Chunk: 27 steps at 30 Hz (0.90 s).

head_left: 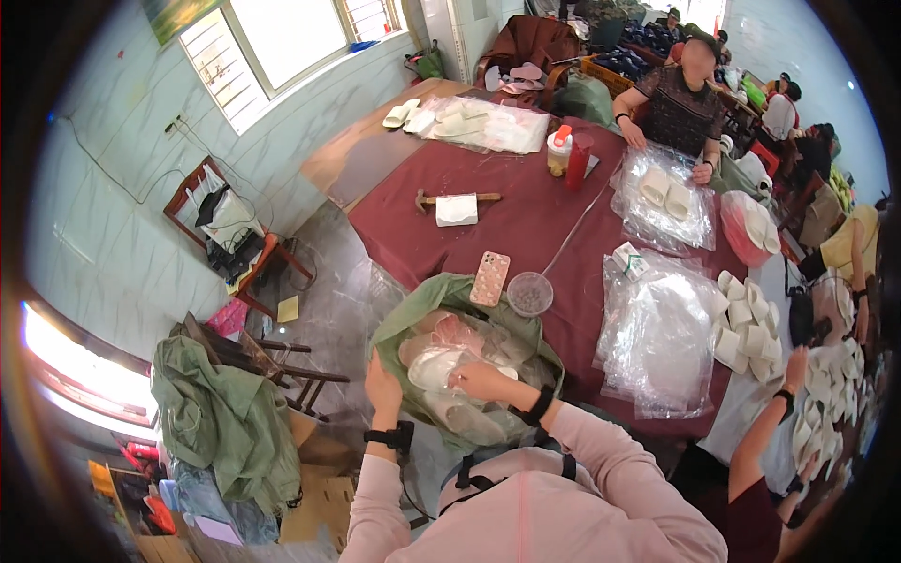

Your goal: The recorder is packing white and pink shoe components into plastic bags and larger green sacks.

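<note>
A large green sack (399, 324) stands open in front of me at the table's near edge. Inside are several clear plastic bags with pale and pinkish things (450, 328), which look like bagged slippers. My left hand (380, 387) grips the sack's left rim, its fingers partly hidden by the fabric. My right hand (481, 380) reaches into the opening, fingers closed on a white slipper in a clear bag (434, 370). Just beyond the sack lie a phone in a pink patterned case (491, 279) and a round clear tub (530, 295) of small pieces.
The dark red tablecloth (394, 235) carries a hammer (460, 200), a white pad, a lidded cup (559, 150) and a red bottle. Stacked clear bags (657, 338) and loose cream slippers (748, 324) lie to the right. Across, a person handles bagged slippers; another person's arm (765, 427) reaches in at right.
</note>
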{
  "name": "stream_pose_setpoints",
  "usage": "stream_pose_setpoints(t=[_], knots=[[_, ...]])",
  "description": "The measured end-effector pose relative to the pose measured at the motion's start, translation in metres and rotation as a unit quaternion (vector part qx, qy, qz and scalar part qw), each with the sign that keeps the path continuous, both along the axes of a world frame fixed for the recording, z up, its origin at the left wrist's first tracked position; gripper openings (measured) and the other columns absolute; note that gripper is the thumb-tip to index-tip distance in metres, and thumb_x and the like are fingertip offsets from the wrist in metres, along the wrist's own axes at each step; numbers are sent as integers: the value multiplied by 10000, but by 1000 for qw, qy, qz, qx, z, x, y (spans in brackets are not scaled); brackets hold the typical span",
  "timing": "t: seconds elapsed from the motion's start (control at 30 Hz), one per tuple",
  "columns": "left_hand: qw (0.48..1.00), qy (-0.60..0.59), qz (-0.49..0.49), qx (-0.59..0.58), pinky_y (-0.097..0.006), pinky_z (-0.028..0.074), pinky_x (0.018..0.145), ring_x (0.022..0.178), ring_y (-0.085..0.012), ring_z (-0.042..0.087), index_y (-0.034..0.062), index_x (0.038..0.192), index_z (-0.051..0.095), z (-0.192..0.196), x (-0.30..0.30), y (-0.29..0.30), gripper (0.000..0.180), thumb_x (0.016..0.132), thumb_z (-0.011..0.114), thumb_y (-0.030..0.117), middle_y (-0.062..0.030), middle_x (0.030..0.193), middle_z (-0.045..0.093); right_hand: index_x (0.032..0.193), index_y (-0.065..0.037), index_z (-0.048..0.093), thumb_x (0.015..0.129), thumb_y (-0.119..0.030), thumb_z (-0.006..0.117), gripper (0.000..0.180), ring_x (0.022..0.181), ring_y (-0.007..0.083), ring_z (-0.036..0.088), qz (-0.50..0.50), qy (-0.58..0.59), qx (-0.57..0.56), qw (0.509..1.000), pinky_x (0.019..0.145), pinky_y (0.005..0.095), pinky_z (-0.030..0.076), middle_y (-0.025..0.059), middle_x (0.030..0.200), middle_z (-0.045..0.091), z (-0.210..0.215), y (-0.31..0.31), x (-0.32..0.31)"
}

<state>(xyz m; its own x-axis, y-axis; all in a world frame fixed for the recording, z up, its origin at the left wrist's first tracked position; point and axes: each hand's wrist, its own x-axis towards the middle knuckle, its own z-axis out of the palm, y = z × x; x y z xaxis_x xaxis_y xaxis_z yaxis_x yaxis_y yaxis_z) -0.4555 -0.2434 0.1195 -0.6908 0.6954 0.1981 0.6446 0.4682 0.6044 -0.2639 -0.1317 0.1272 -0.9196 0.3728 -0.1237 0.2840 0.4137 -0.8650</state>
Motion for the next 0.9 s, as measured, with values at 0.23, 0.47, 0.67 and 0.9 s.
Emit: stream_pose_setpoints(t=[0.23, 0.47, 0.67, 0.9], knots=[[995, -51, -17, 88, -370, 414, 875, 1044, -363, 524, -5, 1261, 435, -2, 2, 1, 444, 819, 399, 0, -233, 1144, 536, 1038, -26, 580, 899, -285, 437, 327, 1178, 353, 412, -48, 130, -49, 989, 968, 394, 338, 174, 1299, 429, -27, -21, -69], [993, -51, -2, 107, -363, 415, 865, 1011, -349, 545, -8, 1260, 444, 6, -3, -1, 459, 805, 391, -24, -228, 1116, 556, 1055, 2, 555, 834, -274, 544, 354, 1093, 348, 496, -115, 145, 13, 983, 908, 406, 394, 228, 1166, 518, -70, -30, -55], [995, -10, -15, 98, -363, 415, 866, 1013, -344, 545, -8, 1252, 451, -5, -7, 3, 451, 801, 440, 6, -217, 1103, 563, 898, -11, 564, 715, -143, 555, 226, 818, 360, 603, -100, -169, 119, 973, 699, 457, 474, 187, 878, 625, -87, -27, -12], [992, -9, -49, 117, -389, 381, 925, 1107, -364, 494, -36, 1261, 428, -27, -25, 2, 449, 820, 449, 45, -251, 1212, 497, 1132, -14, 546, 679, -67, 502, 458, 910, 360, 586, -26, 7, -182, 983, 769, 407, 460, 238, 1027, 595, -104, -39, -31]])
